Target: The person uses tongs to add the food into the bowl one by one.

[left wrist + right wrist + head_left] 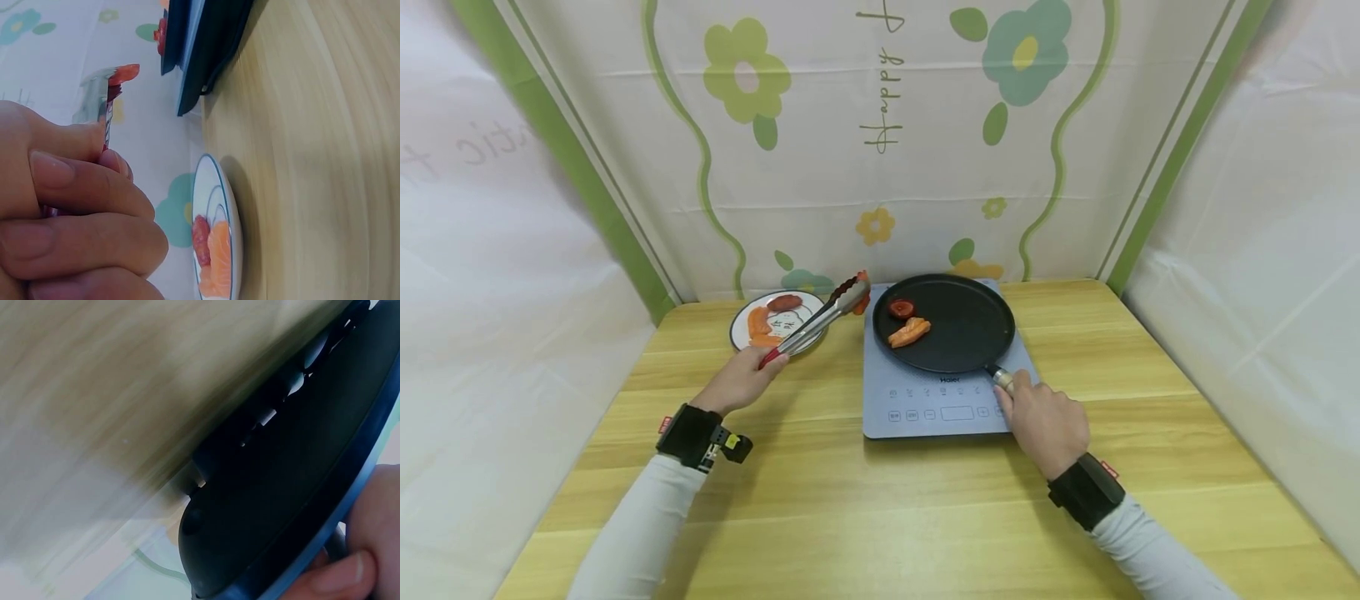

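My left hand [742, 382] grips metal tongs [823, 321] by their red-trimmed handle. The tongs' tips pinch a red-orange piece of food [862, 293], in the air between plate and pan; the tips partly hide its shape. Below the tongs, the white plate [811, 343] holds a reddish sausage [785, 302] and orange salmon-like slices [759, 322]. With my right hand [1048, 421] I hold the handle of a flat black frying pan [962, 325]. Near its left rim lie a round dark-red piece [902, 309] and an orange piece [910, 332].
The pan sits on a light-blue induction cooker [887, 423] marked Haier, with touch buttons along its front. A wooden table [820, 508] carries everything. A flower-printed cloth [820, 167] rises behind, and pale cloth sides [1247, 250] stand left and right.
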Available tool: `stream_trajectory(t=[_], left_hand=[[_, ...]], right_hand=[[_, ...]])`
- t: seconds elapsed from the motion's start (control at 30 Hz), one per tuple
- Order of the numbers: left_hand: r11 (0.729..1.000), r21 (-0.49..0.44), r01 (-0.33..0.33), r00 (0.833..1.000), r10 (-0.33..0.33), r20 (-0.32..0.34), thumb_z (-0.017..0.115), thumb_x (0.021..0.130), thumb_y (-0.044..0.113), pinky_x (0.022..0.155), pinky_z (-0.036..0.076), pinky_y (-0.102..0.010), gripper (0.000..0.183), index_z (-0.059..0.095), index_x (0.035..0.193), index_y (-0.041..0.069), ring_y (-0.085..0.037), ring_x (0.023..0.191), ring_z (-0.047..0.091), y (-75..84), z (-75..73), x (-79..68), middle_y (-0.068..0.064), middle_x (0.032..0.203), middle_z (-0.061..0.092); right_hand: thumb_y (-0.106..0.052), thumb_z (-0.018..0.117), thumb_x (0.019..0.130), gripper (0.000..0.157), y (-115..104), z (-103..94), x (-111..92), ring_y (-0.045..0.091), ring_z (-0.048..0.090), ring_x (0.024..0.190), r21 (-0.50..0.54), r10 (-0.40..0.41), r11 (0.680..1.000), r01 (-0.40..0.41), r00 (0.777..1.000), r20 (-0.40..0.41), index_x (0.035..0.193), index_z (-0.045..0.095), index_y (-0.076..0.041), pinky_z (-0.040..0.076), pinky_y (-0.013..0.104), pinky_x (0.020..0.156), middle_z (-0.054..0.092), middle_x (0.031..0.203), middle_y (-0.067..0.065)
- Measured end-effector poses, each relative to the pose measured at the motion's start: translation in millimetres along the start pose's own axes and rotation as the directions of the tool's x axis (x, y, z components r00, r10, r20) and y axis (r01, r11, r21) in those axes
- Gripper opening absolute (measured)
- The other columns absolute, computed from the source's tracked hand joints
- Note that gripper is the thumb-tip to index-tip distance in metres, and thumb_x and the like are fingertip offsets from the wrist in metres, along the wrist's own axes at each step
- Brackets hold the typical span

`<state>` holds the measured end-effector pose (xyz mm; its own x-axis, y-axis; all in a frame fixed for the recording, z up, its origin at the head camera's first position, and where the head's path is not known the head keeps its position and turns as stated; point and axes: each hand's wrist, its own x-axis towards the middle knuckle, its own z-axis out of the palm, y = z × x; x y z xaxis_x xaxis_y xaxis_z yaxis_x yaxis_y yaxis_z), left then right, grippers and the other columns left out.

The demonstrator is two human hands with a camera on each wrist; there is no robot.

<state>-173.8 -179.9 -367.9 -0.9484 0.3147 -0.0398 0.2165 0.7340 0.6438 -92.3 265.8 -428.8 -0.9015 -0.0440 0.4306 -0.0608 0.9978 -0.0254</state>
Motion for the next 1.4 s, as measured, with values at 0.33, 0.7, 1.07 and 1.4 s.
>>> stream_trajectory(t=[0.33,0.7,1.07,1.4], left_hand=[[0.999,0.003,-0.044,0.999,0.043,0.006,0.052,0.113,0.026,0.055,0.030,-0.027,0.040,0.050,0.076,0.010,-0.013,0.055,0.034,12.6,3.6,-1.7,0.003,0.066,0.034],[0.997,-0.004,-0.073,0.997,0.073,0.024,0.050,0.113,0.028,0.058,0.031,-0.027,0.042,0.048,0.077,0.010,-0.014,0.059,0.036,22.3,10.0,-3.9,0.002,0.069,0.035],[0.994,-0.009,-0.111,0.992,0.111,0.055,0.051,0.113,0.028,0.056,0.028,-0.027,0.040,0.050,0.078,0.008,-0.013,0.056,0.033,26.2,14.2,-6.1,0.003,0.067,0.033],[0.991,0.020,-0.131,0.988,0.129,0.079,0.051,0.113,0.030,0.057,0.029,-0.027,0.038,0.050,0.081,0.010,-0.014,0.056,0.034,34.0,16.4,-10.1,0.003,0.067,0.034]], right_hand=[[-0.041,0.064,0.105,0.044,0,-1.0,0,0.019,0.039,0.041,0.010,0.008,1.000,-0.009,1.000,0.023,0.087,0.049,-0.004,0.022,0.031,0.039,0.038,0.053,0.003],[-0.041,0.065,0.104,0.044,0,-1.1,0,0.019,0.039,0.041,0.005,0.009,1.000,-0.009,1.000,0.015,0.086,0.049,-0.004,0.022,0.031,0.039,0.037,0.053,0.003],[-0.041,0.064,0.105,0.044,0,-0.5,1,0.019,0.039,0.041,0.011,0.014,1.000,-0.015,0.999,0.032,0.086,0.049,-0.004,0.022,0.031,0.040,0.037,0.054,0.002],[-0.040,0.065,0.104,0.044,-1,-1.8,1,0.020,0.039,0.041,0.014,0.006,1.000,-0.007,1.000,0.014,0.085,0.049,-0.004,0.022,0.031,0.039,0.038,0.053,0.003]])
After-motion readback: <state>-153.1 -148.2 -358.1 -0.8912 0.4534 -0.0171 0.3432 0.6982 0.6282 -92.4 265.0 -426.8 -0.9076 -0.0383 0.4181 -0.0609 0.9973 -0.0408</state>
